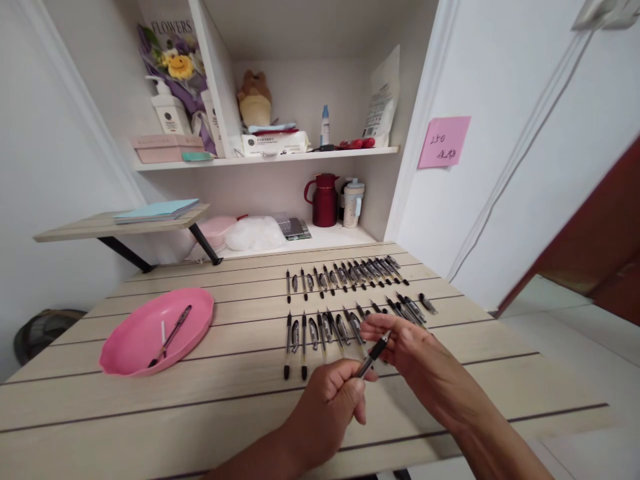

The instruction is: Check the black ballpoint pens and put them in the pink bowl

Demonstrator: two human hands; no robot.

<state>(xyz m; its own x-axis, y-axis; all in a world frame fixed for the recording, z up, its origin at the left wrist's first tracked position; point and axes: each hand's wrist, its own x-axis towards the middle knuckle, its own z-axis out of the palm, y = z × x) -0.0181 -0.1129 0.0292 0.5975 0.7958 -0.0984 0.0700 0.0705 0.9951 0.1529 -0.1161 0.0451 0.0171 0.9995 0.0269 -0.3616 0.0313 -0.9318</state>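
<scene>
My left hand (334, 400) is closed around the barrel of a black gel pen (374, 355), which points up and to the right with its tip uncapped. Just beyond that tip is my right hand (400, 340), palm turned inward and fingers stretched out; whether it touches the tip I cannot tell. Behind both hands lies a front row of uncapped pens (304, 343) with dark caps (313, 333) between them, partly hidden by my right hand. Farther back, a second row of pens (344, 275) and caps is laid out side by side.
On the left of the slatted wooden table (225, 407) sits a pink dish (120, 340) holding a capped pen (173, 333) and a small white stick. A raised shelf (80, 228) stands behind it. At the back are a red jug (325, 201) and a tumbler (353, 203).
</scene>
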